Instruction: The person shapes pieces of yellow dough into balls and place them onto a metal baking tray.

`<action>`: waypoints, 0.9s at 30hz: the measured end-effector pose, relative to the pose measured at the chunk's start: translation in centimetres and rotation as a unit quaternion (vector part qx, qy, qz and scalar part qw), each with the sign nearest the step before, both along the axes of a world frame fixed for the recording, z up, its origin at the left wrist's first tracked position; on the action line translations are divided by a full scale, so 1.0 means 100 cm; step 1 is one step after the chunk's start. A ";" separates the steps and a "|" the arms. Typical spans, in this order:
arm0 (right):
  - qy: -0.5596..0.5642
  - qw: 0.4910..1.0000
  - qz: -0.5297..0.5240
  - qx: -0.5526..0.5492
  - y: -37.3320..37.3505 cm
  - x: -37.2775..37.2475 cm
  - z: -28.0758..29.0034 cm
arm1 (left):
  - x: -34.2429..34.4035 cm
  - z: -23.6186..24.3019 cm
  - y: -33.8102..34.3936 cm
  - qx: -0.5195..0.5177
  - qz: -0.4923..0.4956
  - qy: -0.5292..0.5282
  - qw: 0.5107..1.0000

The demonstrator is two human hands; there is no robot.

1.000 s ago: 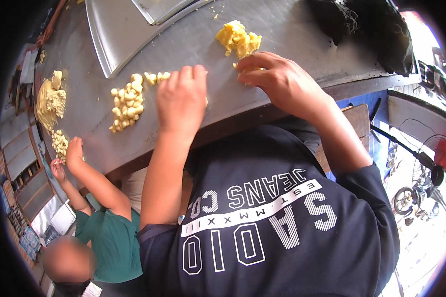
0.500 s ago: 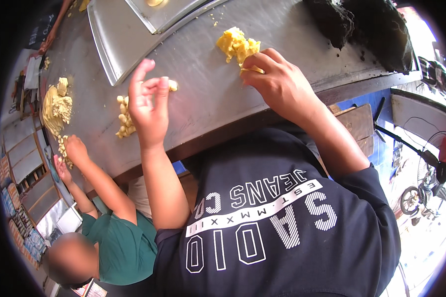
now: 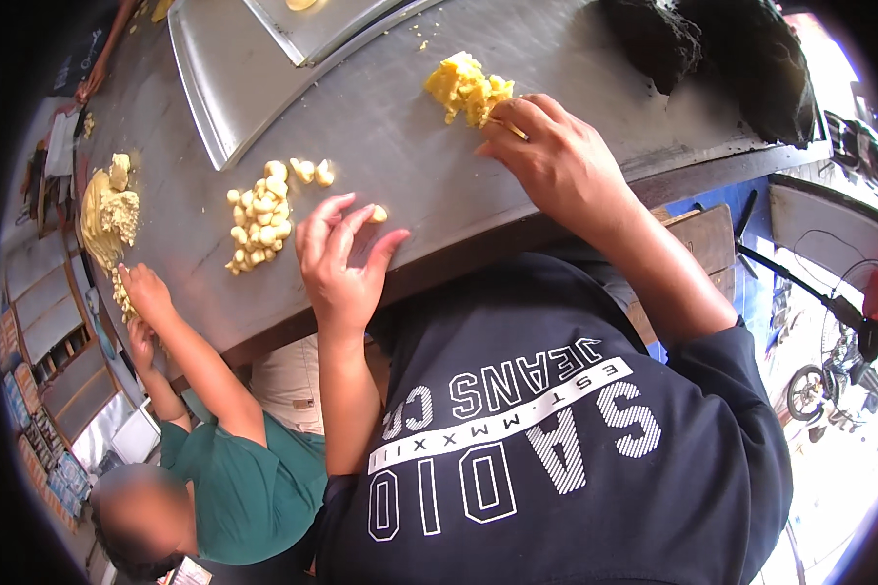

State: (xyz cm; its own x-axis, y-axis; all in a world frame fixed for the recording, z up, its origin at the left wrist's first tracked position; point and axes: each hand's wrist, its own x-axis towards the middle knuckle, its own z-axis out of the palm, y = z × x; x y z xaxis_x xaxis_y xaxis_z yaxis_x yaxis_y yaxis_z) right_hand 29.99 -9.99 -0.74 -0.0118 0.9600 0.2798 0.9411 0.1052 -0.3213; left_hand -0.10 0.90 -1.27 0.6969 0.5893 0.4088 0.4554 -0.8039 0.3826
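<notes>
My left hand (image 3: 341, 263) is open above the near side of the metal table (image 3: 400, 166), thumb and fingers apart. A small dough ball (image 3: 379, 214) sits just beyond its fingertips. To its left lies a heap of pale yellow dough balls (image 3: 260, 219), with a few more balls (image 3: 312, 173) beside it. My right hand (image 3: 561, 161) is closed at the near edge of a crumbly yellow dough lump (image 3: 466, 88). Its thumb and fingers pinch a bit of the dough, partly hidden by the fingers.
Metal trays (image 3: 205, 97) lie at the far left of the table. A black plastic bag (image 3: 722, 68) covers the far right. On the left, a co-worker in a green shirt (image 3: 239, 487) handles small dough pieces near a larger dough mass (image 3: 112, 210).
My left hand has come down and to the right, uncovering the heap of balls; a ball now lies by its fingertips. My right hand has shifted slightly at the dough lump.
</notes>
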 end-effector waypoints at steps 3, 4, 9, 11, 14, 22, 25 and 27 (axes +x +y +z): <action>-0.041 0.998 -0.028 -0.046 0.009 -0.014 0.006 | 0.005 -0.007 -0.011 -0.196 0.112 -0.069 0.972; -0.040 0.998 -0.026 -0.042 0.011 -0.012 0.009 | 0.000 -0.008 -0.009 -0.191 0.114 -0.069 0.973; 0.164 0.985 -0.027 0.042 -0.004 0.001 0.009 | -0.013 0.010 -0.010 0.071 0.027 0.100 0.992; 0.110 0.992 -0.033 0.056 -0.011 0.004 0.004 | -0.011 0.023 -0.007 0.075 0.047 0.164 0.983; 0.042 0.998 -0.038 0.042 -0.015 0.001 -0.002 | 0.023 0.048 0.029 0.070 -0.006 0.217 0.974; 0.051 0.995 -0.081 0.036 -0.006 -0.005 0.005 | 0.088 -0.014 0.058 0.266 -0.006 -0.060 0.962; 0.075 0.997 -0.017 0.027 -0.007 0.000 -0.004 | 0.097 -0.020 0.063 0.186 -0.016 -0.072 0.980; 0.029 0.999 0.013 0.040 0.000 0.006 -0.001 | 0.075 -0.024 0.061 0.225 -0.046 -0.070 0.971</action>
